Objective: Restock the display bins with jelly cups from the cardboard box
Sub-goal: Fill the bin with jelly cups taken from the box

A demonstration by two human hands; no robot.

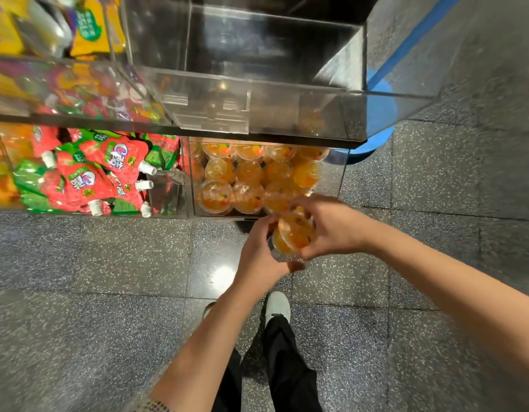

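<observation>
orange jelly cups (pixel 293 233) are held between both hands just in front of the lower display bin (pixel 334 176), above the speckled terrazzo floor (pixel 108 263). the left hand (pixel 257 254) is seen from the back, its fingers (pixel 264 226) curled round the near side of the cups with the thumb below. the right hand (pixel 331 224) comes in from the right; its fingers (pixel 301 203) are bent over the top of the cups and its thumb is pressed to the lower edge. how many cups are gripped cannot be told, as they overlap and are partly blurred.

inside the clear-walled lower bin, more orange jelly cups (pixel 248 176) are packed in rows, most lying so that their round ends face the camera. the held cups are just beside the front right corner of that bin, apart from the stacked ones or barely touching them; which cannot be told.

to the left, a neighbouring bin is filled with red and green spouted jelly pouches (pixel 108 173) with white caps. above, a large clear acrylic upper bin (pixel 257 93) is seen, and yellow and purple packets (pixel 84 28) are piled in the one beside it. a blue object (pixel 379 114) is seen behind the clear wall at the right. pale shoes (pixel 276 306) and black trouser legs are seen below the forearms.
</observation>
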